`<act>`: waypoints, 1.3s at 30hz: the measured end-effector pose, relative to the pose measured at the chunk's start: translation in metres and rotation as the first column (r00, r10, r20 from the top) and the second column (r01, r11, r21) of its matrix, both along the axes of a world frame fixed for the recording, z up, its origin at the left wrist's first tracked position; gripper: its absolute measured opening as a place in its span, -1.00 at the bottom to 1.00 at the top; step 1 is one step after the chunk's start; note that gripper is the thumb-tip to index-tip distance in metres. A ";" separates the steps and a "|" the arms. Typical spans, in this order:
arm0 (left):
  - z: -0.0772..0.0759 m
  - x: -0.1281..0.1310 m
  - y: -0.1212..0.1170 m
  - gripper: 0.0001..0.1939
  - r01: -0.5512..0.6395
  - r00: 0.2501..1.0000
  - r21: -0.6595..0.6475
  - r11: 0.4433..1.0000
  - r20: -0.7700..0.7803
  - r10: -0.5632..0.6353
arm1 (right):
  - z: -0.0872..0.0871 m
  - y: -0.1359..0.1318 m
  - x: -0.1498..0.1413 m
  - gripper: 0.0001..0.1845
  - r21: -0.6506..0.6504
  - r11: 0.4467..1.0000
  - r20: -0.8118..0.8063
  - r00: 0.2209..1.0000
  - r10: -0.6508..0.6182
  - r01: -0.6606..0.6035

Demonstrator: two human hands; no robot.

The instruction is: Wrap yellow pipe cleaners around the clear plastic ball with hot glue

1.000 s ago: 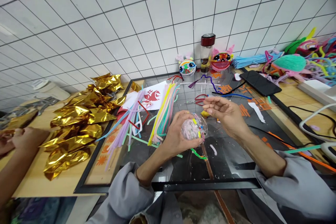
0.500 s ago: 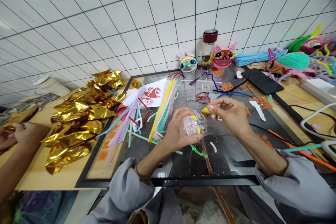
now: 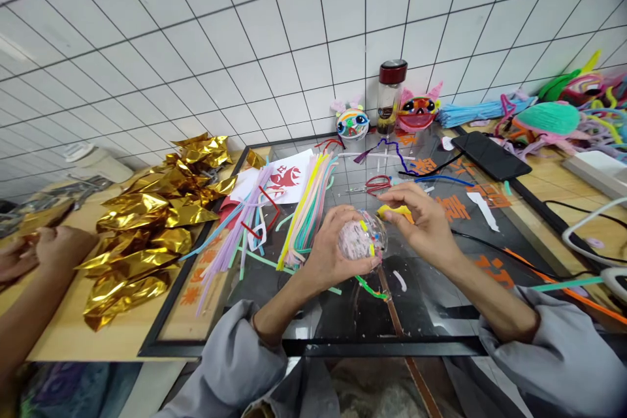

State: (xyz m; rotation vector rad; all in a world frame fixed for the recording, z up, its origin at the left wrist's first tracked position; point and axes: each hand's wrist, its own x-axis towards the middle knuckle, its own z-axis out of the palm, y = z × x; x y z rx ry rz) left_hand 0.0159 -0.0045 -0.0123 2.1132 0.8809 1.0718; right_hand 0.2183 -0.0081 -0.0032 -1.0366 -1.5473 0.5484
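Note:
My left hand [image 3: 329, 245] is wrapped round a see-through rounded shell [image 3: 356, 238] with pale fuzzy strips and small yellow and blue bits on it. Just to its right, my right hand [image 3: 416, 219] pinches a small yellow piece [image 3: 394, 211] between thumb and fingers, close to the shell's upper right side. Its exact kind is hard to make out. Below the shell lies a green curved strip [image 3: 371, 289], with a short white strip [image 3: 400, 281] beside it. A bundle of pastel pipe cleaners [image 3: 307, 209] rests left of my left hand.
Red-handled scissors [image 3: 378, 185] lie beyond my hands. Two decorated animal heads [image 3: 353, 123] and a lidded bottle [image 3: 389, 98] stand by the wall. Gold foil [image 3: 147, 222] covers the left, near another person's hand [image 3: 61, 241]. A phone [image 3: 491, 155] and cables are right.
My right hand has turned and its fingers have spread a little, so more of the yellow piece shows. My left hand and the shell have hardly moved. The view has tilted slightly.

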 end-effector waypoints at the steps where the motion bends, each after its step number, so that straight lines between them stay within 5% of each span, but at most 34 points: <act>1: 0.000 0.000 0.000 -0.39 0.002 1.000 -0.012 1.000 0.013 -0.002 | -0.001 0.000 0.000 -0.84 0.026 1.000 -0.007 1.000 0.005 -0.005; 10: 0.000 -0.001 0.000 -0.41 -0.019 0.998 -0.173 0.985 0.061 0.030 | 0.000 -0.005 -0.005 -0.90 -0.150 0.989 -0.242 0.970 -0.036 -0.001; 25: 0.001 -0.001 0.000 -0.40 -0.005 0.999 -0.111 0.994 0.051 0.011 | 0.009 -0.003 -0.006 -0.61 -0.315 0.929 -0.502 0.865 0.012 -0.196; 30: 0.003 -0.002 0.000 -0.40 -0.006 1.000 -0.077 0.997 0.019 0.008 | 0.009 -0.004 -0.006 -0.56 -0.313 0.917 -0.526 0.849 0.048 -0.246; 39: -0.001 -0.001 0.000 -0.38 0.006 0.999 -0.064 0.998 0.053 -0.003 | 0.008 -0.006 -0.008 -0.71 -0.308 0.939 -0.420 0.908 0.010 -0.153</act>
